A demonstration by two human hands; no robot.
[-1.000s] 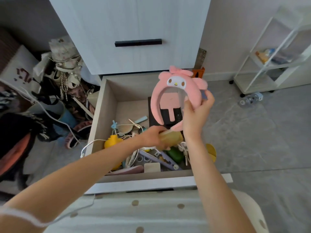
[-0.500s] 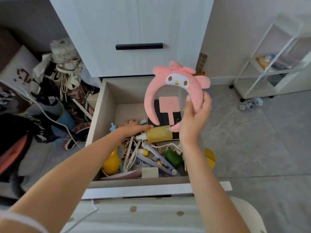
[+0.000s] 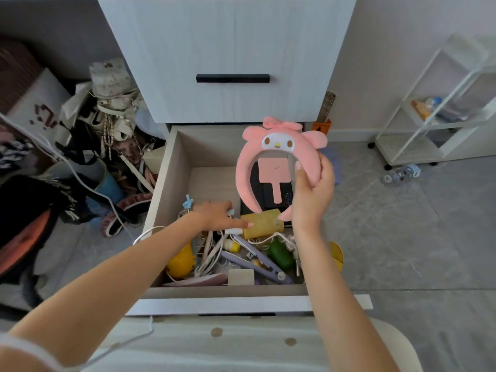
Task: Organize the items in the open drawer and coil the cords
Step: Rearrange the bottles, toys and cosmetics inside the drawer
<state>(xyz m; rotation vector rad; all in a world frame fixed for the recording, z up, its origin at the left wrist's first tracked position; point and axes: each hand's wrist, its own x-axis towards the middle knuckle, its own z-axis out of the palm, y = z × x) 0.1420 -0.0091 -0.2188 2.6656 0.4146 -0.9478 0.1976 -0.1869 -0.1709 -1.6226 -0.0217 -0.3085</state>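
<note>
Left hand (image 3: 214,214) reached bottle (image 3: 264,226); right hand (image 3: 312,194) grips headband (image 3: 279,146).

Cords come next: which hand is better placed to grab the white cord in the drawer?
Probably the left hand: empty, down beside the white cord; the right hand grips the headband.

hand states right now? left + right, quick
Left hand: open, fingers straight, fingertips at the yellow bottle in the drawer.
Right hand: grips the pink plush headband, held above the drawer.
</note>
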